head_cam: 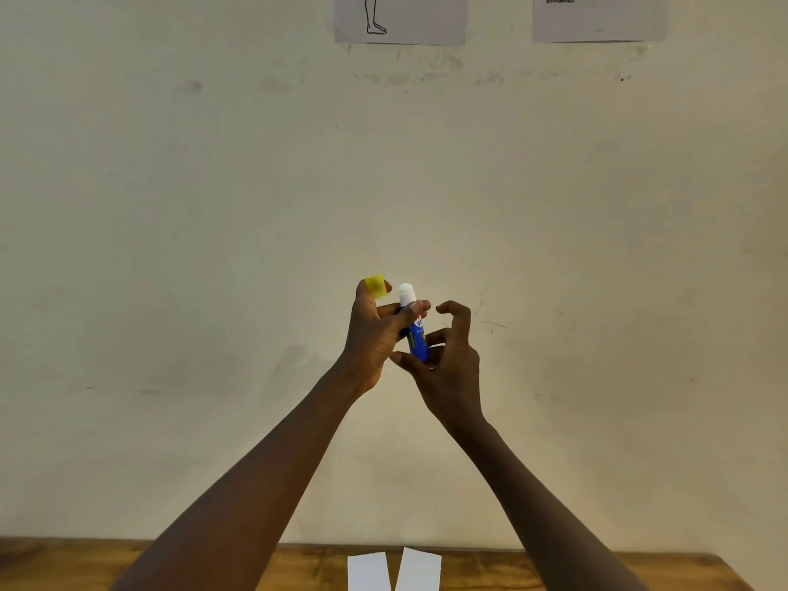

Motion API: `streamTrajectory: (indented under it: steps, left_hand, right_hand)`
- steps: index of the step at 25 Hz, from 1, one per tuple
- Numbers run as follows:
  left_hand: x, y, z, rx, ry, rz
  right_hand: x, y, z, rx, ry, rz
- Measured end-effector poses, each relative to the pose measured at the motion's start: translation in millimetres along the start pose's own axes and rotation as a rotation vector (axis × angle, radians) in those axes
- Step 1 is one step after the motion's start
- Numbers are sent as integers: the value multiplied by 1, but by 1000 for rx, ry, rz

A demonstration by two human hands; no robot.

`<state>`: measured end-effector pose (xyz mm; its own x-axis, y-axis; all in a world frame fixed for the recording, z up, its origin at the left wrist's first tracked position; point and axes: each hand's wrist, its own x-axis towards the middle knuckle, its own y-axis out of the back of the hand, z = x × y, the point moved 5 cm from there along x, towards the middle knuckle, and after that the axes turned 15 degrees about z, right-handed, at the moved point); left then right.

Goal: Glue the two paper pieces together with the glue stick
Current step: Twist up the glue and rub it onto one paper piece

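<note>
Two bare hands are raised in front of a pale wall (170, 249), working an uncapped glue stick (417, 334) between them. The left hand (375, 334) pinches the yellow cap (377, 286) between thumb and forefinger at its top, while its lower fingers wrap across the upper part of the blue tube, just beneath the exposed white glue. The right hand (447, 360) touches the tube's lower end with thumb and a bent finger; its other fingers curl loosely, apart from the stick, and how firm that grip is cannot be told. The stick stands nearly upright, white tip uppermost, with the cap just left of the tip and not touching it.

Well below the hands, between the two forearms, two white paper pieces (393, 571) lie side by side on a wooden table (597, 569) at the bottom edge of the view, a narrow gap separating them. High above the hands, two printed sheets (401, 19) hang on the wall.
</note>
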<state>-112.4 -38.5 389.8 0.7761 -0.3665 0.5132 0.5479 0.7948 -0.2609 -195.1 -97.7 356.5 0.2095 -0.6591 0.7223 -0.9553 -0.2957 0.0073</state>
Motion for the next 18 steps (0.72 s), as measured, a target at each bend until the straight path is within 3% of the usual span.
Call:
streamTrajectory:
  steps: [2, 5, 9, 11, 14, 18]
  left_hand:
    - [-1, 1, -1, 16, 7, 16]
    - [0, 6, -3, 17, 34, 21]
    - [-2, 5, -4, 12, 30, -21]
    - [-1, 4, 0, 17, 14, -2]
    - [3, 9, 6, 72, -17, 65]
    - [0, 9, 7, 67, -18, 49]
  right_hand:
    - [1, 2, 0, -19, 2, 12]
    - [2, 2, -1, 41, -46, -117]
    - [1, 0, 3, 331, -222, -279]
    - [1, 1, 2, 273, -150, -220]
    - [4, 9, 0, 65, 20, 21]
    - [2, 5, -5, 16, 71, -5]
